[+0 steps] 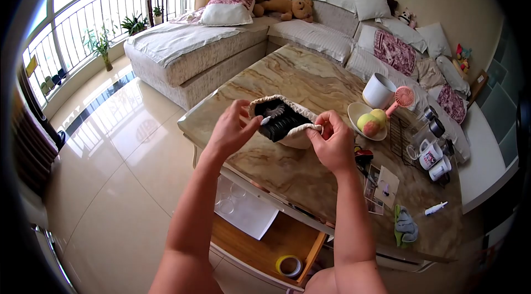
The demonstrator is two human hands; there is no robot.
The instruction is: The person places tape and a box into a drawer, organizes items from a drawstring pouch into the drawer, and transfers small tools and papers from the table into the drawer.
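Both my hands hold a cream cloth pouch (298,138) with a gathered rim over the near part of the marble-topped table. My left hand (231,129) pinches the rim on the left side, thumb at the edge. On the opposite side my right hand (334,140) grips the rim between thumb and fingers. The pouch's mouth is spread wide. Inside shows something black and ridged (279,126), with a small greyish piece (274,111) on it; I cannot make out their kinds. The pouch's bottom is partly hidden.
Below, a drawer (243,244) stands pulled out, holding a tape roll (289,265) and a white sheet (254,216). To the right are a fruit bowl (354,111), a white pot (379,90), a pink handheld fan (404,96), mugs (430,154) and a cloth (406,225).
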